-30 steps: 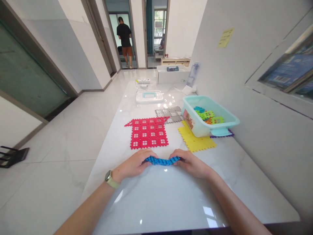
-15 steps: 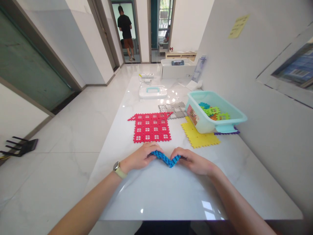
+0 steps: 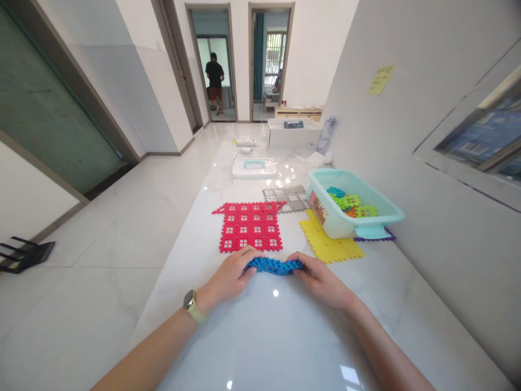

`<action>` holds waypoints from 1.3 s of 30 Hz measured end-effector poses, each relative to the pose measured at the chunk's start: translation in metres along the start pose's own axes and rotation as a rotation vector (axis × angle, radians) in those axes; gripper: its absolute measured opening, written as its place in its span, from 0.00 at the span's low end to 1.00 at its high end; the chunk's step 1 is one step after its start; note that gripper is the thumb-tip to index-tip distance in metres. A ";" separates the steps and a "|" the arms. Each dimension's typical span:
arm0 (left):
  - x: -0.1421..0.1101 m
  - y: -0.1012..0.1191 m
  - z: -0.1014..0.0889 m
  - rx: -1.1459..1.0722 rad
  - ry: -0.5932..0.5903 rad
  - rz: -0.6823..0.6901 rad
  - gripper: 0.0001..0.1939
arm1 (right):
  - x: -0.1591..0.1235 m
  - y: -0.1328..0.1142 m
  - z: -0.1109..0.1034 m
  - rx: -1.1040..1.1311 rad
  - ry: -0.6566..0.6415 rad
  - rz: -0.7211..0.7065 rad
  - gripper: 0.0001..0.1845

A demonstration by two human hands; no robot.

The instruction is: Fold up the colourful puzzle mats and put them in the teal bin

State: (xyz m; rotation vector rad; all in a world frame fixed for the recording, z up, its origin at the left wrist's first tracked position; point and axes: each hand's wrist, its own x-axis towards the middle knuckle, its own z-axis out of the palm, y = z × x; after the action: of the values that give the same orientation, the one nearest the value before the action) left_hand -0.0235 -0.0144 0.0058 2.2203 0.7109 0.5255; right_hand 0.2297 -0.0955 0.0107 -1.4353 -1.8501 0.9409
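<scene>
Between both hands is a strip of joined blue interlocking tiles (image 3: 274, 266), gently bent and seen almost edge-on. My left hand (image 3: 238, 271), with a watch on its wrist, grips the left end between thumb and fingers. At the right end, my right hand (image 3: 319, 278) pinches the strip the same way. Just beyond my hands lies a flat red panel of joined window tiles (image 3: 250, 227), with triangular pieces at its far corners. A grey tile panel (image 3: 296, 202) lies behind it. To the right, a yellow tile panel (image 3: 325, 241) is partly under a tub.
The light-green tub (image 3: 376, 224) holds green, blue and orange tiles (image 3: 352, 202). A purple tile edge (image 3: 386, 236) shows beneath it. Farther back are a white lidded box (image 3: 254, 169) and a long white box (image 3: 293, 136). A person (image 3: 215, 81) stands in the far doorway.
The blue strip has gone from a sharp V bend to a nearly straight, shallow curve. My hands have spread slightly apart. The camera view has tilted up a little.
</scene>
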 end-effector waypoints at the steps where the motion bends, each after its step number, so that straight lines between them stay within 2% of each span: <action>1: -0.001 0.000 0.003 0.006 0.025 -0.014 0.21 | 0.000 0.001 0.001 -0.031 0.030 0.013 0.11; 6: -0.004 0.003 0.022 0.030 0.137 -0.085 0.21 | 0.005 0.010 0.013 -0.137 0.198 0.100 0.13; 9: -0.004 0.008 0.032 0.037 0.164 -0.097 0.22 | 0.007 0.011 0.027 -0.162 0.290 0.101 0.16; 13: -0.005 0.017 0.043 0.045 0.160 -0.103 0.20 | 0.010 0.006 0.041 -0.131 0.300 0.059 0.18; 18: -0.004 0.018 0.048 0.033 0.178 -0.109 0.20 | 0.012 0.001 0.044 -0.100 0.299 0.068 0.16; 24: -0.003 0.015 0.044 -0.065 0.160 -0.125 0.17 | 0.010 -0.002 0.042 -0.081 0.267 0.052 0.14; 29: -0.001 0.016 0.040 -0.095 0.183 -0.068 0.18 | 0.006 -0.006 0.037 -0.056 0.231 0.065 0.10; 35: 0.001 0.010 0.033 -0.068 0.223 -0.064 0.20 | 0.003 -0.010 0.024 -0.055 0.079 -0.004 0.11; 39: 0.001 0.003 0.024 -0.091 0.130 -0.019 0.25 | 0.001 -0.011 0.018 0.014 -0.071 -0.162 0.19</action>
State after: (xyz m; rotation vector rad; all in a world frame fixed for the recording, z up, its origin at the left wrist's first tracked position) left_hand -0.0088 -0.0277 -0.0072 2.1071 0.7590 0.6849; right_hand 0.2092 -0.0993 0.0099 -1.2375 -1.9747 0.9324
